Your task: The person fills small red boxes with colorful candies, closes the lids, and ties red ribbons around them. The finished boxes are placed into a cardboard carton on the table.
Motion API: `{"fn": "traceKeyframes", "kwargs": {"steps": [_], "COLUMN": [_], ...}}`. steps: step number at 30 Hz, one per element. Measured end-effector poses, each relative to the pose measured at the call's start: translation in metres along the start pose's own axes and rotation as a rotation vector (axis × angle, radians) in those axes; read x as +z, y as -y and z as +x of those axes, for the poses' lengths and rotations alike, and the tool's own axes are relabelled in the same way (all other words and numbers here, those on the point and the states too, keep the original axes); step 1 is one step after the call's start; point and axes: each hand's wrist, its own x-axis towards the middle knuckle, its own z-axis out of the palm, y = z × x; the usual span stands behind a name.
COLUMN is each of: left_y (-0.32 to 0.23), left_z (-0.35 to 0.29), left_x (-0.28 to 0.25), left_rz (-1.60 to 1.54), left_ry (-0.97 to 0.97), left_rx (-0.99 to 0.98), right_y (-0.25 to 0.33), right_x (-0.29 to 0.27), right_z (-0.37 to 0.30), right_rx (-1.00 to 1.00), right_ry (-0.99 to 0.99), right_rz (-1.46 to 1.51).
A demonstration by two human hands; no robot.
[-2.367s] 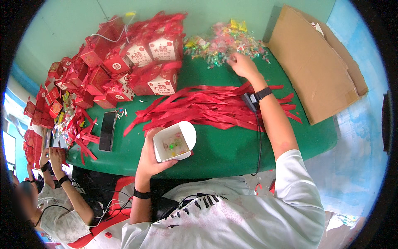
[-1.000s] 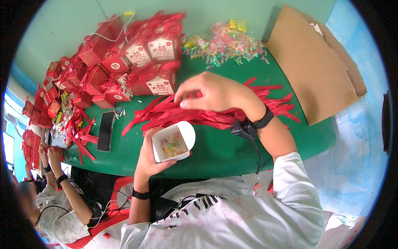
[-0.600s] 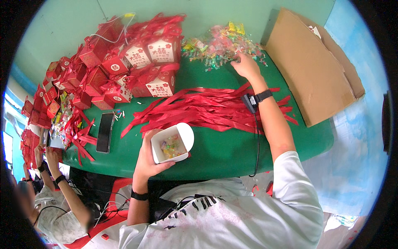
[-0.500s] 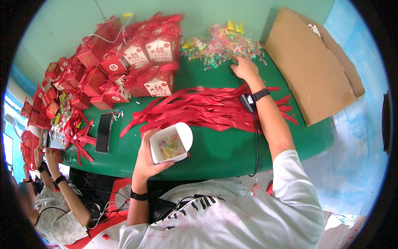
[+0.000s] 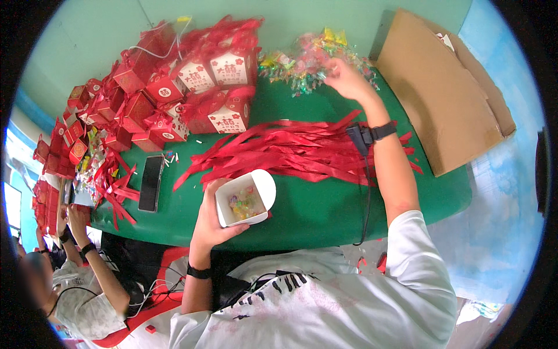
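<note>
My left hand [image 5: 212, 218] is wrapped round a small paper box [image 5: 228, 212], held above the near edge of the table. Its top is open, a rounded white flap stands out on the right, and several wrapped candies [image 5: 245, 205] lie at the bottom. With my arm stretched out, my right hand [image 5: 350, 82] is at the front of a heap of wrapped candies [image 5: 308, 55] by the wall. Its fingers are curled together at the heap; what they hold is too small to make out. Red ribbons [image 5: 279, 151] lie spread under my right forearm.
Finished-looking red gift boxes [image 5: 133, 113] and red-and-white ones [image 5: 229, 119] are stacked at the left. A phone [image 5: 151, 183] lies on the green table [image 5: 325, 218]. A cardboard box [image 5: 447, 99] stands at right. At far left a co-worker's hands [image 5: 71, 218] work.
My right hand has shifted slightly up over the front of the candy heap. My left hand still holds the box; the whole view has shifted a little.
</note>
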Motion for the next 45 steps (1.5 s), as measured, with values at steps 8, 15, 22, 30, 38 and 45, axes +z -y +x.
{"fn": "traceKeyframes", "kwargs": {"steps": [8,15,22,30,38,45], "left_y": [-0.004,-0.002,0.001,0.006,-0.003,0.012], "left_z": [0.005,0.002,0.001,0.006,0.005,0.001], "left_x": [-0.001,-0.003,0.001,-0.002,0.001,-0.002], "left_rz": [0.081,0.009,-0.047,0.058,0.088,0.013], "left_ry": [0.014,0.008,0.009,-0.060,-0.010,-0.105], "left_rx": [0.047,0.004,-0.011,0.253,0.248,0.289], "right_y": [0.160,0.185,0.177,0.160,0.156,0.162], "right_x": [-0.017,0.046,0.046,0.004,0.032,0.058], "right_z": [-0.091,-0.123,-0.114,-0.094,-0.102,-0.111], "right_rx": [-0.483,-0.762,-0.742,-0.526,-0.487,-0.496], "right_ry": [0.247,0.521,0.536,0.632,0.915,0.842], "right_rz": [0.229,0.296,0.280,0.077,0.050,-0.050]}}
